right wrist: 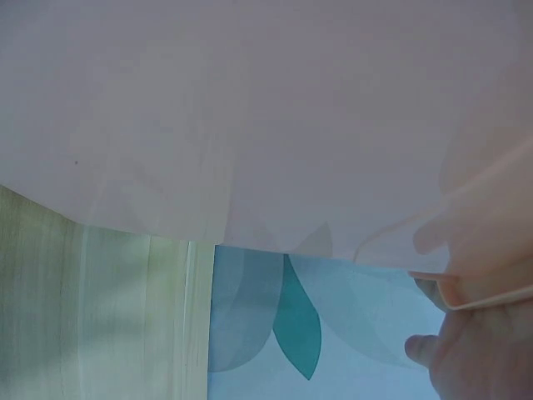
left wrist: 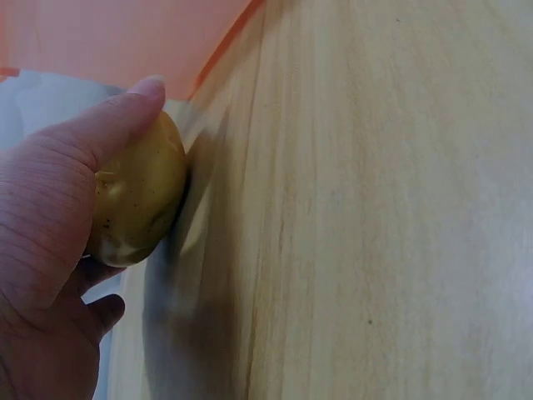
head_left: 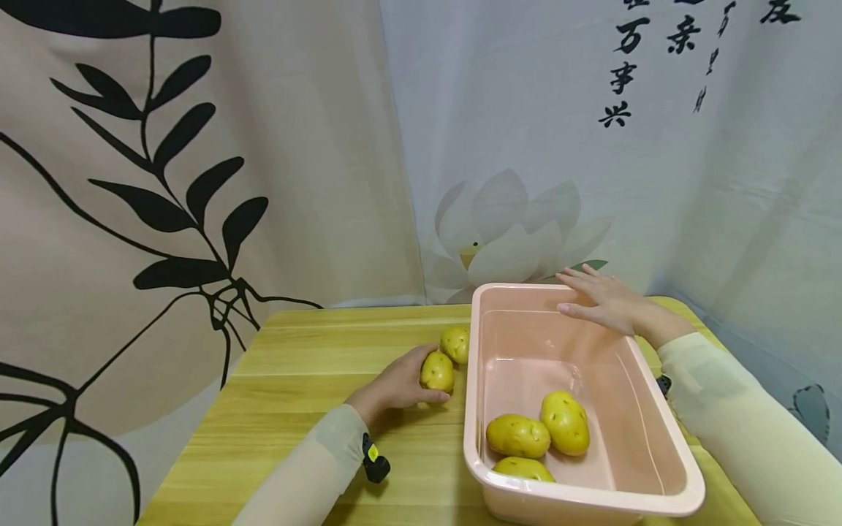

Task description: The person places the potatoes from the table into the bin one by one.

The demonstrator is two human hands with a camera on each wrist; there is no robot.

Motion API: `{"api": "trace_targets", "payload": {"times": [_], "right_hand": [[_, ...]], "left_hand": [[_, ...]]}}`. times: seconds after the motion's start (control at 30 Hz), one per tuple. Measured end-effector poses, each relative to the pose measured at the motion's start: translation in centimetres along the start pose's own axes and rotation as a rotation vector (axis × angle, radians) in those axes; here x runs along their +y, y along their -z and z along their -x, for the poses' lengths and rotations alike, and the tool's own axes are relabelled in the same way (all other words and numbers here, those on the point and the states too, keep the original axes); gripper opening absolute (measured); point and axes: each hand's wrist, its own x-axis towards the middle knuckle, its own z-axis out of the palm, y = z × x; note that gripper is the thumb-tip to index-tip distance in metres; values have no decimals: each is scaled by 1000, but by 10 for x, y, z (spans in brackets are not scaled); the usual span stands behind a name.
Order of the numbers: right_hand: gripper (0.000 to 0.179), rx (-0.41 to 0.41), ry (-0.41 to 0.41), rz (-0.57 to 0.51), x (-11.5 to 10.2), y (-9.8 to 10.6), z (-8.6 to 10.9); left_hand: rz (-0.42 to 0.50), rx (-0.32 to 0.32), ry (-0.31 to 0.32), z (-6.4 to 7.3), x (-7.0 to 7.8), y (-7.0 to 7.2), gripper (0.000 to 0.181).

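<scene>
The yellow potato (head_left: 437,371) is in the grip of the left hand (head_left: 400,381), just left of the tub (head_left: 471,409). The thumb is on the near end and the fingers reach round the far side, so the hand pinches it between them. The potato is only a little longer than it is wide, and its long way seems to point away from the person. I cannot tell if it touches the table (head_left: 316,372) or hangs just over it.

A second potato (head_left: 455,343) is just behind the first one and a bit to the right, close to the tub wall. They look as if they touch, but I cannot be sure.

The tub is to the right of the grip, and its left wall stands between the held potato and the inside. The left hand is the near one for both loose potatoes. The right hand (head_left: 608,301) is well away, across the tub, on its far right corner. Its fingers lie long and loose over the rim, with the thumb on the inner side. How hard it presses, I cannot tell.

Inside the tub, three potatoes (head_left: 517,436) lie in a bunch at the near left part.
</scene>
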Motion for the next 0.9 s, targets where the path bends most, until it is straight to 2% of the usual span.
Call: {"api": "trace_targets", "payload": {"times": [0.23,0.9], "right_hand": [[76,3,-3,-3,1,-1,1],[76,-2,-4,4,0,0,0]], "left_hand": [[-38,-11,41,6,-2,2,102],[-77,-5,60,28,-4,8,102]]}}
